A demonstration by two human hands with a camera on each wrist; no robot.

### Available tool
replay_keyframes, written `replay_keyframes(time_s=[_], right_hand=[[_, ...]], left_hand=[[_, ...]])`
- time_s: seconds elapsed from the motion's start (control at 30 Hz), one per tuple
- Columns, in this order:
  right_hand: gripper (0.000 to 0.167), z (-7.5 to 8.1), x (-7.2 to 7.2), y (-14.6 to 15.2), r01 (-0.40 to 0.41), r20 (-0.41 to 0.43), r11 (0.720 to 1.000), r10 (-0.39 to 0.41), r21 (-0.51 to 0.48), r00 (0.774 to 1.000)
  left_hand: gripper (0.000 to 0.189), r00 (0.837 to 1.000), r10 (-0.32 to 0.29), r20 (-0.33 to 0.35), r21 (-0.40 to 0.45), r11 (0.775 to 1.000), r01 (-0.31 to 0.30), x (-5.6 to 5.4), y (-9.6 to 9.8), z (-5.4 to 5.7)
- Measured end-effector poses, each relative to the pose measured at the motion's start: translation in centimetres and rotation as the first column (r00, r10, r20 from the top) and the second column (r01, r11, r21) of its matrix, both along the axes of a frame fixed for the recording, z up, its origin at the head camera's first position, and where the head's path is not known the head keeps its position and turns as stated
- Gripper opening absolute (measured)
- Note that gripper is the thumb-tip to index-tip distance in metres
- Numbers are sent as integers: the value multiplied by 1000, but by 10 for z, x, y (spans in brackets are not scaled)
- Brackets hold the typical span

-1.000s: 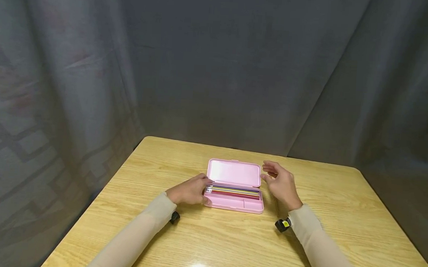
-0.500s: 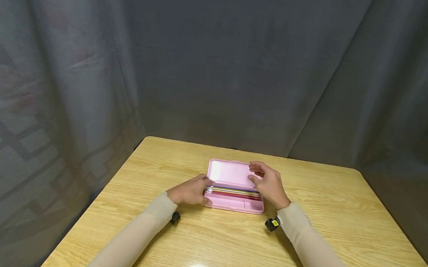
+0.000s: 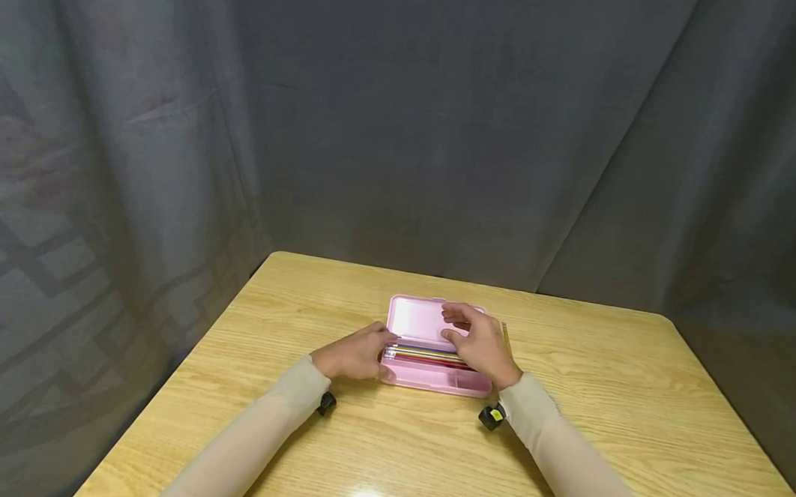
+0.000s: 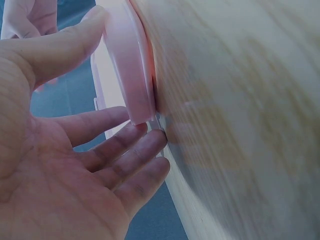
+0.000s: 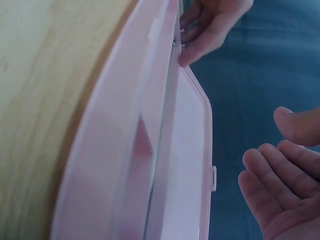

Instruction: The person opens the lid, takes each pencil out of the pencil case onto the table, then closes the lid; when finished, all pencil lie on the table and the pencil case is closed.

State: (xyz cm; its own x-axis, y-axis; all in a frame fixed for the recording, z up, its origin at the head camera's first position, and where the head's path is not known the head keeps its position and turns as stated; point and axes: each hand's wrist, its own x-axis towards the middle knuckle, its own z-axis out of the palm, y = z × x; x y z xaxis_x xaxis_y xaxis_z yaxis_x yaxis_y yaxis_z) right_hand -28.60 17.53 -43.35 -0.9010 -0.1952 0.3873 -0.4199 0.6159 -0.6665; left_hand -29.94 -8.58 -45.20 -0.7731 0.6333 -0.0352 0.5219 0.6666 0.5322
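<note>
A pink pencil case [image 3: 425, 380] lies on the table with its lid [image 3: 416, 318] laid back, away from the person. Several coloured pencils [image 3: 422, 353] lie side by side in its rear compartment. My left hand [image 3: 359, 353] grips the left end of the case, thumb at the front and fingers towards the hinge; in the left wrist view its thumb and index finger span the pink end wall [image 4: 131, 75]. Above the right half hovers my right hand [image 3: 484, 347], holding nothing, fingers loosely bent and overlapping lid and pencils. In the right wrist view its fingertips [image 5: 250, 159] stand apart from the case.
A yellowish pencil-like stick [image 3: 506, 338] lies on the table just right of the case, partly hidden by my right hand. The wooden table [image 3: 606, 409] ends at a rounded far edge, with grey curtains [image 3: 403, 144] behind and at both sides.
My right hand has moved left from beside the case's right end to over its right half, uncovering the yellowish stick. The left hand and the case have stayed in place.
</note>
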Motion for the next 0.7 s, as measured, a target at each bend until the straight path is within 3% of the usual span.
replay_keyframes(time_s=[0.3, 0.7], right_hand=[[36, -11, -1, -12, -80, -10, 997, 80, 21, 997], [30, -22, 1, -18, -127, 55, 984, 121, 122, 991]], left_hand=[[67, 1000, 11, -24, -29, 1000, -12, 1, 1, 1], [71, 1000, 18, -21, -28, 999, -19, 0, 1, 1]])
